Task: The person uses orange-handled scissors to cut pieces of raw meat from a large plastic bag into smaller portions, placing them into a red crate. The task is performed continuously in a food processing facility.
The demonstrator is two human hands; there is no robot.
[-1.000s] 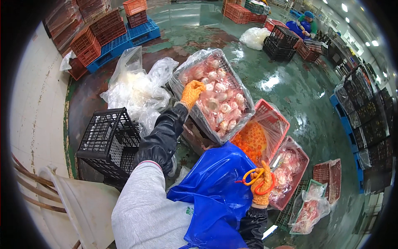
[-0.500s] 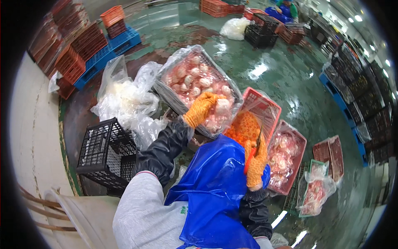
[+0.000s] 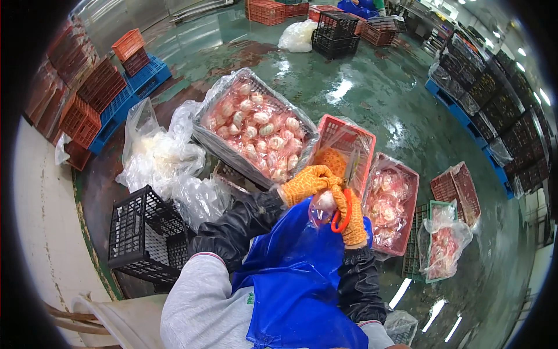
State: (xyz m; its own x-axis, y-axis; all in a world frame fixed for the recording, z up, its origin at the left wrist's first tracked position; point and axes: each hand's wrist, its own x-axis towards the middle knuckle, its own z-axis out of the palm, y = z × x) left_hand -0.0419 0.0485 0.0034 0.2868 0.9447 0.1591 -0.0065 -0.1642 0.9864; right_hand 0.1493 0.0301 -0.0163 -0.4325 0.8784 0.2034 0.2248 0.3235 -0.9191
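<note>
In front of my lap, my left hand point(image 3: 309, 181), in an orange textured glove, pinches the top of a small clear plastic bag point(image 3: 321, 208). A whitish lump sits inside the bag, which hangs over my blue apron point(image 3: 290, 262). My right hand point(image 3: 351, 221), gloved alike, is closed around red-handled scissors point(image 3: 342, 220), blades pointing up and away, fingertips close to the bag's neck. Beyond my left hand stands a plastic-lined crate point(image 3: 210, 139) of similar whitish lumps in reddish clear bags. A red crate point(image 3: 361, 139) with an orange mass inside lies just beyond my right hand.
Another red crate point(image 3: 411, 203) of bagged lumps stands to the right, with a green crate point(image 3: 431, 256) past it. On the left are a black crate point(image 3: 128, 232) and crumpled clear plastic point(image 3: 157, 154). Stacked crates on blue pallets point(image 3: 119, 110) line both sides of the wet floor.
My left hand has come back from the lined crate to my lap, bringing a bagged lump. My right hand, still holding the scissors, now meets it there. The view has shifted slightly.
</note>
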